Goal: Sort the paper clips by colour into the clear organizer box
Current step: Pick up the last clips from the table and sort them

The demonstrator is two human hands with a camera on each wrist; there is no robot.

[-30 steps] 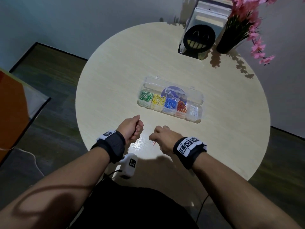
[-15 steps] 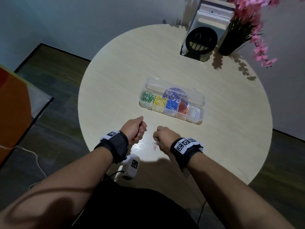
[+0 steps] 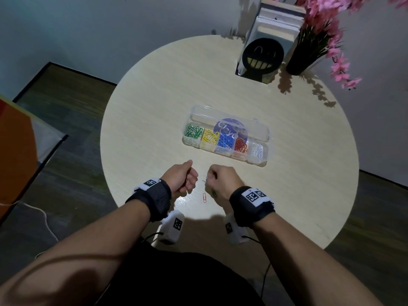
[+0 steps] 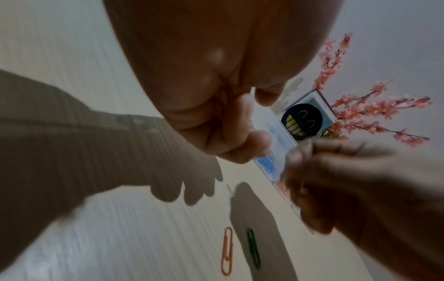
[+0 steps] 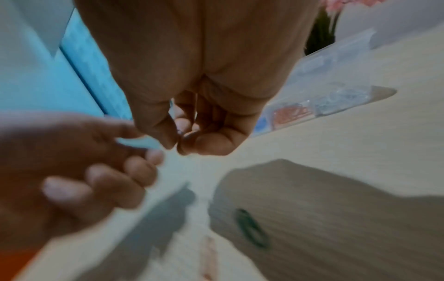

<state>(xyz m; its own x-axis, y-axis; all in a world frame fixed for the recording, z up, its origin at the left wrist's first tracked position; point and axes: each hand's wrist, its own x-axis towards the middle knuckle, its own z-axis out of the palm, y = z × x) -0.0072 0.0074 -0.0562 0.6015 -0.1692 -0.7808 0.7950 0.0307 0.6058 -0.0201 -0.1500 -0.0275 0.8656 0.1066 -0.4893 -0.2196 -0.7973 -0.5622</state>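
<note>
While both hands hover close together above the near edge of the round table (image 3: 141,120), the left hand (image 3: 180,177) is curled into a loose fist, and whether anything lies inside it I cannot tell. The right hand (image 3: 223,181) has its thumb and forefinger pressed together, perhaps on a pale clip, though the blur hides it.

A red paper clip (image 3: 204,197) lies flat on the table between the two wrists, and a green paper clip (image 4: 253,249) lies just beside it in the shadow of the right hand.

Farther out, near the middle of the table, the clear box (image 3: 263,138) stands with its lid folded back. Its five compartments hold green, yellow, blue, red and white clips from left to right.

At the far edge stand a rack of books (image 3: 276,25) with a black smiling face, and a dark vase (image 3: 298,62) of pink flowers.
</note>
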